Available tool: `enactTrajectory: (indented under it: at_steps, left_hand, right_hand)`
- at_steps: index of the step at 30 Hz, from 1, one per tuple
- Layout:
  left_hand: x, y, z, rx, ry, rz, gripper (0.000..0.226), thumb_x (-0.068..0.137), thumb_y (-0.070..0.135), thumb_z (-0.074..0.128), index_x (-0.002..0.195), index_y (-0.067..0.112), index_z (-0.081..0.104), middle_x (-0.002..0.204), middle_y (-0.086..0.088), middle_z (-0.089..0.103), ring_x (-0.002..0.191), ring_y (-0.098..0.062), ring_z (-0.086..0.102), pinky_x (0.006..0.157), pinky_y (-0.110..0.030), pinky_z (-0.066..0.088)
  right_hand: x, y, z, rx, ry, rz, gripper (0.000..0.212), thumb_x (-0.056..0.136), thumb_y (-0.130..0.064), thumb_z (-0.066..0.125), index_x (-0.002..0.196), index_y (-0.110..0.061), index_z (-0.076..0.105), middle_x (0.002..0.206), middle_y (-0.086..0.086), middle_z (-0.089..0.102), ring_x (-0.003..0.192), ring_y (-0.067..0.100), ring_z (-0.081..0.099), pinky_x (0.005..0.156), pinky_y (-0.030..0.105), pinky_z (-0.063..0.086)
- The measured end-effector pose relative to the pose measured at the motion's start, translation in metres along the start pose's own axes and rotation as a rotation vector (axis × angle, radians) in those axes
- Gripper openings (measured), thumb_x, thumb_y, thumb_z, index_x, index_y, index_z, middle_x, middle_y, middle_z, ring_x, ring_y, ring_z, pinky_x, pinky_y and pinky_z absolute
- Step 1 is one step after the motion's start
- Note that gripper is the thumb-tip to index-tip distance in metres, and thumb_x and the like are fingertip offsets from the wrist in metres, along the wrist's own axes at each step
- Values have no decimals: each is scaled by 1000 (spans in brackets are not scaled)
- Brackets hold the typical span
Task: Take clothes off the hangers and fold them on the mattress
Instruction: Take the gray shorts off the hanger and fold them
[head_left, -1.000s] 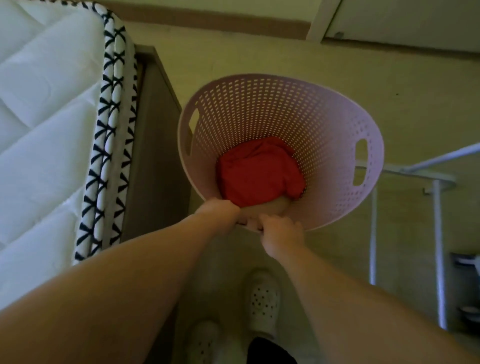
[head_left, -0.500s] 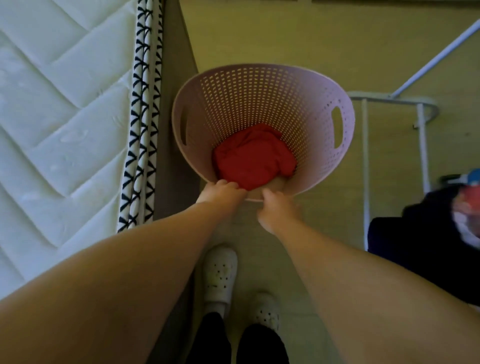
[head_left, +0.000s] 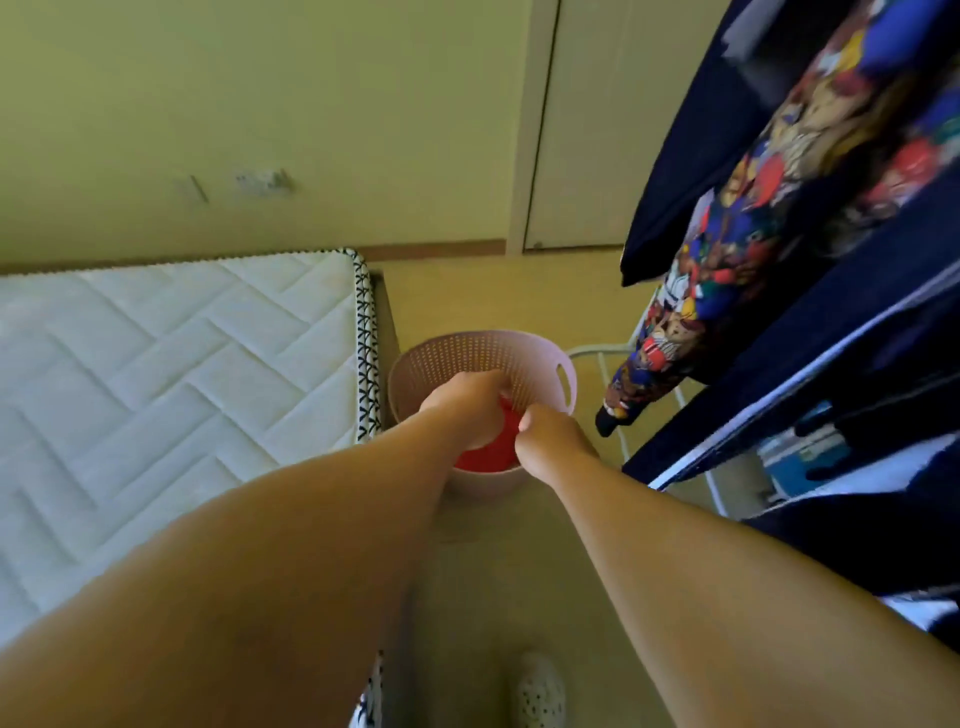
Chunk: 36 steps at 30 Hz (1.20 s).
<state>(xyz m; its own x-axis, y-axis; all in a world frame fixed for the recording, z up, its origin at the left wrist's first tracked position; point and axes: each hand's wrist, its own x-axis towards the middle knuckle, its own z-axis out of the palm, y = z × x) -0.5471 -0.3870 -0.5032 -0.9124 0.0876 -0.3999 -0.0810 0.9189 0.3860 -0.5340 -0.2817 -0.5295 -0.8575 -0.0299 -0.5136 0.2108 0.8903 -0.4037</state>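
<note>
We see the left hand curled down over the red cloth, its fingers bent round it. The right hand is just beside it, fingers curled, pinching the cloth's near edge. Both arms stretch forward and down, almost straight. The cloth lies inside the pink basket on the floor, beside the mattress. To the right we see dark clothes hanging by a white rack.

Matt plastic, soft cloth, smooth metal
The basket is matt pink plastic full of holes; the mattress white quilted cloth; the red cloth soft; the rack smooth white tube.
</note>
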Motion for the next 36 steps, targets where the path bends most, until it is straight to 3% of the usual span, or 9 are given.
enactTrajectory:
  at_steps: [2,3,8,11,17,23,28,31,36]
  left_hand:
    - [-32,19,-34,44,29,38,44,96,9,33,133,24,50,135,-6,53,118,-26,52,97,-36,46]
    - [-48,29,-50,52,45,42,43,95,8,34,133,23,50,135,-7,52,118,-26,53,96,-35,46]
    - [-117,86,-120,-7,188,160,39,92,12,40,125,25,56,130,-4,55,111,-24,56,85,-29,46]
    - [-164,130,-151,-45,252,280,35,93,12,43,123,18,59,128,-7,56,114,-28,55,94,-32,46]
    - [-236,196,-177,-49,318,440,29,95,14,45,120,11,60,122,-12,60,112,-30,56,95,-35,46]
    - [-327,257,-171,-29,409,559,31,92,12,43,116,18,62,118,-6,62,107,-25,57,77,-24,40]
    - [-402,299,-154,-246,437,644,23,89,14,47,103,18,65,77,-1,65,77,-18,67,57,-19,49]
    - [-440,319,-146,-370,407,705,23,86,7,47,96,14,67,79,-7,68,79,-21,67,71,-29,55]
    - [-486,346,-145,-707,344,754,19,87,3,48,81,14,63,57,0,59,56,-15,57,69,-33,52]
  right_hand:
    - [-38,-18,-28,35,71,-13,23,95,-10,33,108,-14,51,97,11,53,89,29,50,62,28,34]
    - [-59,-26,-43,54,122,-14,24,95,-10,33,106,-15,54,102,11,56,87,28,54,61,26,35]
    - [-156,-46,-119,84,305,-34,32,96,-19,38,125,-9,49,127,13,52,117,33,51,86,35,44]
    - [-211,-46,-159,121,429,-44,31,93,-12,39,122,-9,51,126,14,54,115,34,52,81,32,41]
    - [-308,-35,-214,290,634,-92,32,93,-18,43,123,-11,53,127,13,56,116,33,52,84,32,41]
    - [-411,10,-247,537,830,-133,23,92,-17,47,113,-9,53,115,12,58,100,30,57,76,31,44]
    - [-482,42,-252,540,935,-109,17,86,-16,45,96,-13,58,102,13,65,91,33,66,78,39,56]
    - [-522,51,-255,529,963,-119,21,85,-15,45,96,-13,63,98,12,68,87,32,67,78,41,57]
    - [-591,56,-269,506,1064,-198,22,90,-10,44,96,-6,65,92,14,66,79,32,68,66,43,60]
